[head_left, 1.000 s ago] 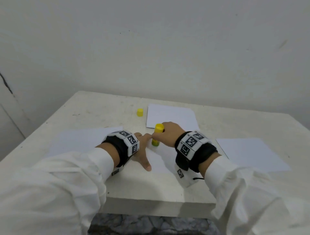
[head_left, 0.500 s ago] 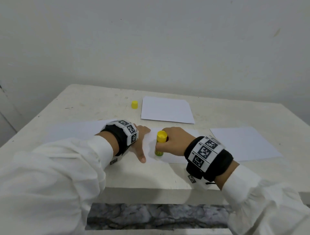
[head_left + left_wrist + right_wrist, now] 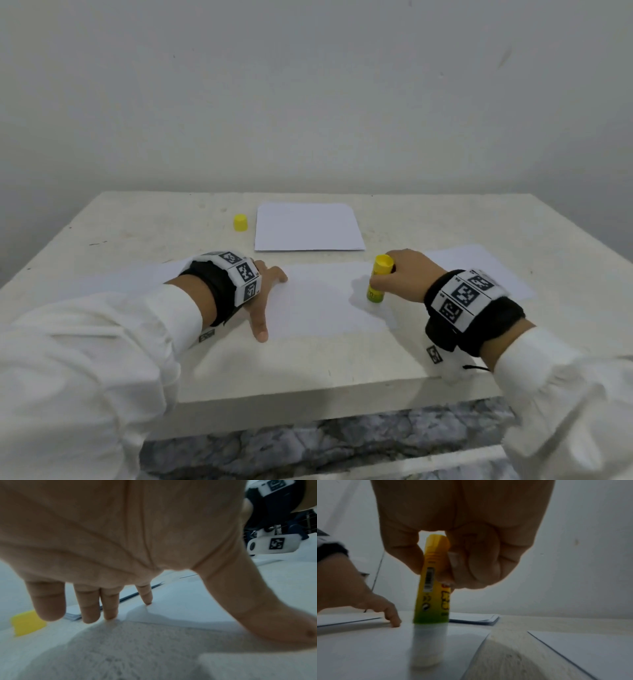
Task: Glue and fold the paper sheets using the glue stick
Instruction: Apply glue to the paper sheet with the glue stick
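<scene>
Since the earlier frame, the glue stick (image 3: 378, 279) has been carried rightward along the paper sheet (image 3: 318, 301), upright, tip down on it, gripped by the right hand (image 3: 404, 274). The sheet's left part is pressed by the flat, spread left hand (image 3: 265, 291).

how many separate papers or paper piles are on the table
4: a stack at the back, one sheet under both hands, one far left, one far right.

I read no words; the yellow-green plastic glue stick (image 3: 430, 595) shows only a barcode and blurred print.
</scene>
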Demonstrator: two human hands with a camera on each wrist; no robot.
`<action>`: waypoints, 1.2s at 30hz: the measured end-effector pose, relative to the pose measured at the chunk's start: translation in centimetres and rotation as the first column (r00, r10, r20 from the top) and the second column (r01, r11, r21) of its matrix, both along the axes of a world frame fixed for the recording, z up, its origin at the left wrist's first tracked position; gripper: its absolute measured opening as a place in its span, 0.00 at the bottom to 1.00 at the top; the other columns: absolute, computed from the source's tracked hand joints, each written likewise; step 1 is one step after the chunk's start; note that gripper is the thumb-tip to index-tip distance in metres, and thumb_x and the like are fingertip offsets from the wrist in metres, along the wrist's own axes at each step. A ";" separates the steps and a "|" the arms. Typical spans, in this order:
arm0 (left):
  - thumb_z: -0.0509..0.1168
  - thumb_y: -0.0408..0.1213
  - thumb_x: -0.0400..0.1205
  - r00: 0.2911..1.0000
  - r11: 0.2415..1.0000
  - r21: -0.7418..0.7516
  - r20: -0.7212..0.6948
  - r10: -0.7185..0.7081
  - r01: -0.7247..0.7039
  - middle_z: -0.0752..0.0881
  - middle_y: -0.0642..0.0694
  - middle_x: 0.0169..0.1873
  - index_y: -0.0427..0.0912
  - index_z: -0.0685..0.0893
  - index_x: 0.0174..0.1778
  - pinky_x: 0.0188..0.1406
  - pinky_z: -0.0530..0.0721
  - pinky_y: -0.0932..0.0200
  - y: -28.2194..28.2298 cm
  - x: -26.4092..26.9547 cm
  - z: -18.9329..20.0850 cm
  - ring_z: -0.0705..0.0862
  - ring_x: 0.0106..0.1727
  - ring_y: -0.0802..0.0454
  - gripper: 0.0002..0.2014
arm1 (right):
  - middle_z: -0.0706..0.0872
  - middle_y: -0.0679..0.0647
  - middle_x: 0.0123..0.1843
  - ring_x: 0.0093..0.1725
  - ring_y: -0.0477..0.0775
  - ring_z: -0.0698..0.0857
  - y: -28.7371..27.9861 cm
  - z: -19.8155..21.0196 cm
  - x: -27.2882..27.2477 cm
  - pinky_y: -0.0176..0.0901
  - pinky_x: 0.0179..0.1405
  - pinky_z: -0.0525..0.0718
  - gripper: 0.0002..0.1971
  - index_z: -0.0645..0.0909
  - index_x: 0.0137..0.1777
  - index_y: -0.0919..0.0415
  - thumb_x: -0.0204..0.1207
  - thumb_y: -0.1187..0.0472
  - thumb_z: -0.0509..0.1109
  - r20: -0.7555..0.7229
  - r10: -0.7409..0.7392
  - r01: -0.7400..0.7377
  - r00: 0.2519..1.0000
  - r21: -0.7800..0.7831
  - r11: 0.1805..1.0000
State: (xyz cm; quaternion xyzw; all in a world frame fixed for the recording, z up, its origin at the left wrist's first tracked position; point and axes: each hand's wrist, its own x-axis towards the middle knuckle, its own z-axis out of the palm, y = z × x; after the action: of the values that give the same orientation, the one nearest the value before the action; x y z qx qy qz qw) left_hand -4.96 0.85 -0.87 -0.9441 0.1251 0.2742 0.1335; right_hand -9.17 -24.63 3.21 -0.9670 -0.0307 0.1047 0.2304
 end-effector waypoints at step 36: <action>0.69 0.71 0.65 0.996 0.990 -0.134 0.078 -0.034 0.045 0.60 0.45 0.79 0.53 0.57 0.83 0.74 0.68 0.39 -11.8 1.7 -1.0 0.65 0.77 0.38 0.52 | 0.89 0.54 0.36 0.31 0.49 0.87 -4.5 1.6 0.0 0.39 0.28 0.77 0.10 0.80 0.47 0.62 0.70 0.60 0.76 -0.162 0.078 -0.041 0.984 0.221 0.974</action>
State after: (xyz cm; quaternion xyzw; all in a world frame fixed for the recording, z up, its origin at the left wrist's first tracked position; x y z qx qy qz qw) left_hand -3.28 -10.94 -1.87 -0.9581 0.1570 0.2264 0.0788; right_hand -9.17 -29.11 4.79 -0.9223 -0.0513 0.1896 0.3329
